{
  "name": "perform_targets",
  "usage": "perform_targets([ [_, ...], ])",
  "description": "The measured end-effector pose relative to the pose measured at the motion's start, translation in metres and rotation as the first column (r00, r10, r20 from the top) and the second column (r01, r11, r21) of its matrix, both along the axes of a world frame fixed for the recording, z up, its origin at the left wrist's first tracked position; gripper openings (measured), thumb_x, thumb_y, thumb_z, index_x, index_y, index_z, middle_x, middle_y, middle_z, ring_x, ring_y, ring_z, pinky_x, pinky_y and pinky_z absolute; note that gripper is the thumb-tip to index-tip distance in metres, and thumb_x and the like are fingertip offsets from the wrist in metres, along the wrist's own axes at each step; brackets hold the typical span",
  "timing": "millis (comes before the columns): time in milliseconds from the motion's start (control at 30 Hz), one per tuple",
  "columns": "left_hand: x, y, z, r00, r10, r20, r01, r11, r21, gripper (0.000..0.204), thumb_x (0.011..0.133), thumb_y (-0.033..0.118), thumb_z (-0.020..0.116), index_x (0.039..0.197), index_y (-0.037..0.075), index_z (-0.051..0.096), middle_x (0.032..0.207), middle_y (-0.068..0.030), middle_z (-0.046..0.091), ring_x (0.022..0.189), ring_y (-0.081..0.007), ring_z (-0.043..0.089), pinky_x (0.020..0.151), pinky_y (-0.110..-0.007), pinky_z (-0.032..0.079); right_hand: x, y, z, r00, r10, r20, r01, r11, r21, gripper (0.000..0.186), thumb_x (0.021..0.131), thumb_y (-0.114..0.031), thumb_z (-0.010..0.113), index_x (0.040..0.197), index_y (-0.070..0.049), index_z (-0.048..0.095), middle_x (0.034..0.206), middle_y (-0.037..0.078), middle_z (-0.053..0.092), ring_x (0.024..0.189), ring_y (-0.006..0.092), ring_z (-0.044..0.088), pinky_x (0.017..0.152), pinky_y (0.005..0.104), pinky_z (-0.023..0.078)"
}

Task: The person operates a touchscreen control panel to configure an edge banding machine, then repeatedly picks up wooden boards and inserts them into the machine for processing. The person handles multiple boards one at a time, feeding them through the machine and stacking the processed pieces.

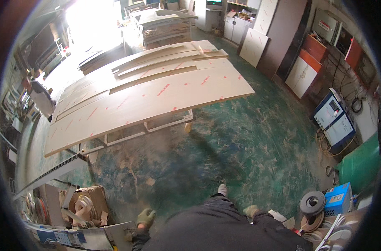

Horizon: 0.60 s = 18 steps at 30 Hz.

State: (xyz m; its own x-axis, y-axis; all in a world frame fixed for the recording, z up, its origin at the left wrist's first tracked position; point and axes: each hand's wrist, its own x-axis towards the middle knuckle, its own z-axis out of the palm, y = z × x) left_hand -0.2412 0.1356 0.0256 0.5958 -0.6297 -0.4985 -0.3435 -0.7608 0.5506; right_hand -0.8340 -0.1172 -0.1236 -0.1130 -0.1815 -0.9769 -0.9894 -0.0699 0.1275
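head view: left hand point(146, 218), gloved, fingers loosely curled — any hold cannot be told; it hangs just beside a blue-and-white machine point(69, 237), near a carton point(99, 196). right hand point(251, 210), also gloved, sits beside the dark jacket point(215, 228) — opening and hold cannot be told; a dark roll point(304, 202) lies farther right. pale panels point(157, 100) rest on a metal frame point(125, 137) ahead, well apart from both hands.

left hand point(146, 218) and right hand point(251, 210) hang low, well apart.
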Motion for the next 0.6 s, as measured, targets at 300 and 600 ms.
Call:
perform_targets([
  [300,-0.051,0.049,-0.135,0.765,-0.515,0.387,0.434,0.856,0.281,0.038,0.088,0.044,0.074,0.094,0.007,0.073,0.087,-0.0123,0.075,0.076,-0.0287,0.071,0.068,-0.045,0.052,-0.082,-0.098,-0.012,0.942,-0.279,0.185,0.321,0.912,-0.257,0.051,0.104,-0.045,0.058,0.146,-0.016,0.061,0.156,0.008,0.053,0.143,0.0345,0.049,0.114,0.0479,0.043],
  [600,-0.155,-0.033,-0.163,0.682,-0.684,0.258,0.599,0.725,0.34,0.043,0.091,0.049,0.073,0.094,0.006,0.071,0.083,-0.0058,0.07,0.071,-0.0236,0.064,0.065,-0.043,0.052,-0.213,-0.185,0.026,0.739,-0.615,0.277,0.674,0.656,-0.34,0.061,0.1,-0.033,0.069,0.151,-0.004,0.052,0.16,0.016,0.047,0.142,0.0367,0.049,0.118,0.0486,0.042],
])
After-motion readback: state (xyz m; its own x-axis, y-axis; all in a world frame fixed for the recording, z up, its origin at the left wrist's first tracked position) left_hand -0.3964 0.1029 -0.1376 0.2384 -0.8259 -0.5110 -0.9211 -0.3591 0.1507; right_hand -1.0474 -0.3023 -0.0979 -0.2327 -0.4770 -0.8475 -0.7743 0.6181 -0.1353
